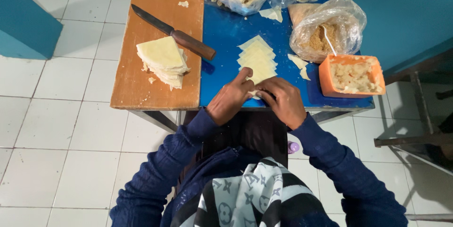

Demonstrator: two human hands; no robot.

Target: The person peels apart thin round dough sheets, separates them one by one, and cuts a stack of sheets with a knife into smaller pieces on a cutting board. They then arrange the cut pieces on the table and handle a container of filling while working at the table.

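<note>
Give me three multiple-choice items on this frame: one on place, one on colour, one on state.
1. Where does the knife lie?
A. on the wooden cutting board, handle overhanging the blue table
B. in the orange container
C. on the floor

2. What colour is the container of filling?
A. green
B. orange
C. white

3. What are the two hands doing?
A. resting in the lap
B. gripping the knife
C. both pressed on a wrapper at the table's near edge

Answers:
1 A, blade on the board.
2 B, its rim is orange.
3 C, left hand and right hand meet over the pale wrapper.
</note>
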